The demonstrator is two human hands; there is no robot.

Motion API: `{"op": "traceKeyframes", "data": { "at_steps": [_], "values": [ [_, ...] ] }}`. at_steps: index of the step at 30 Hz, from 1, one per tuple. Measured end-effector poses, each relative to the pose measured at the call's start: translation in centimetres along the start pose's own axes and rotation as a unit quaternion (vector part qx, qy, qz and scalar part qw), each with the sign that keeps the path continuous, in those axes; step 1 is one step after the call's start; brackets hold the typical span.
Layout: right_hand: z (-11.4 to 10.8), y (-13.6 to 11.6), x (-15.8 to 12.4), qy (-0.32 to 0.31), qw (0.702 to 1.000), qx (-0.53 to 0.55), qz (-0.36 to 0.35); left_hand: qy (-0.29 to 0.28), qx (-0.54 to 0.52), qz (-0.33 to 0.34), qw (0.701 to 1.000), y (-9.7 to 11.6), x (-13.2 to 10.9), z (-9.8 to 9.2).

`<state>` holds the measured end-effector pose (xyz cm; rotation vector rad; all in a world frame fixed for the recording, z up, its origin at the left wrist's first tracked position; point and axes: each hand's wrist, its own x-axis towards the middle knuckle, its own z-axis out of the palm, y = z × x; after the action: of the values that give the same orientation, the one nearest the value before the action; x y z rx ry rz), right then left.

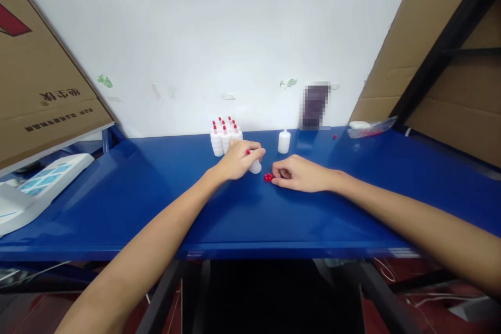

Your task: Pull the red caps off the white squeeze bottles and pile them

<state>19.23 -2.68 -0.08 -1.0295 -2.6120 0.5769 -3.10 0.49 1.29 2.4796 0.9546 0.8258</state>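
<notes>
My left hand is closed around a small white squeeze bottle, which lies tilted with its base toward the right. A red tip shows between the fingers of that hand. My right hand is on the table with its fingers curled together, touching a small cluster of red caps. Whether a cap is between those fingertips is hidden. Behind my left hand several white bottles with red tips stand upright in a tight group. One white bottle without a red tip stands alone beyond my right hand.
A single red cap and a clear plastic bag lie at the back right of the blue table. A white device with blue panels sits at the left. Cardboard boxes flank both sides, and a white wall closes the back.
</notes>
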Motion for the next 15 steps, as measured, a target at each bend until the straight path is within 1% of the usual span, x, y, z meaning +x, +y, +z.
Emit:
{"op": "traceKeyframes", "data": {
  "at_steps": [4,8,10,15],
  "values": [
    [-0.1,0.0,0.0,-0.001,1.000,-0.003,0.008,0.031,0.049,-0.008,0.998,-0.6,-0.1,-0.7],
    [-0.1,0.2,0.0,0.000,1.000,-0.003,-0.004,0.054,0.043,-0.050,0.996,-1.4,-0.2,-0.7],
    [-0.1,0.2,0.0,0.001,1.000,-0.005,-0.010,0.063,0.043,-0.061,0.995,-1.6,-0.2,-0.5],
    [-0.1,0.2,0.0,0.007,1.000,-0.007,-0.017,0.106,0.046,-0.043,0.992,-1.9,-0.1,-0.1]
  ]
}}
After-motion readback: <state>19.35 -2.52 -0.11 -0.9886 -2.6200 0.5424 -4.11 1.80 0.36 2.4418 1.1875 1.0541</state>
